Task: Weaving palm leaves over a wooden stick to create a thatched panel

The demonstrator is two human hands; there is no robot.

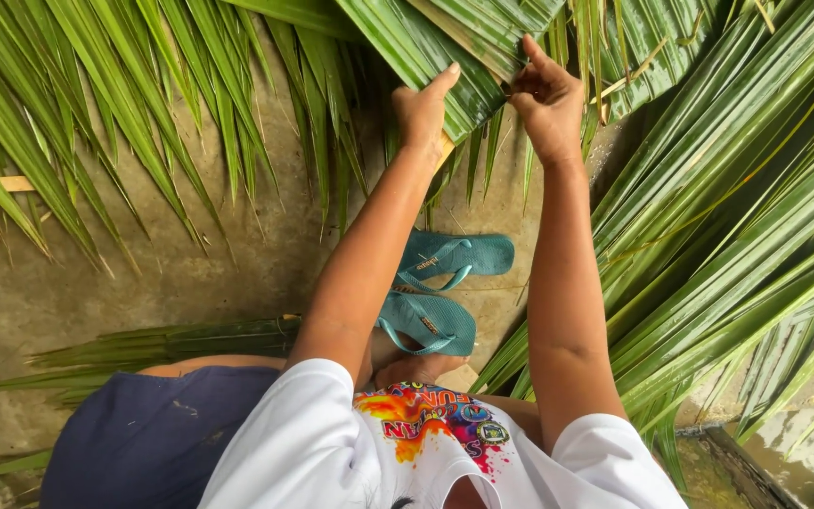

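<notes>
Seen from the head, the left hand (pixel 423 111) and right hand (pixel 548 99), fingers clenched, grip a broad folded palm leaf (pixel 445 47) up top, hemmed in by palm fronds (pixel 727 217), above teal flip-flops (pixel 440 283) on the concrete floor (pixel 96 292).

An outdoor home yard: bare concrete floor (pixel 190 273), heaped palm fronds (pixel 737 217) and teal flip-flops (pixel 440 287) lying about.
</notes>
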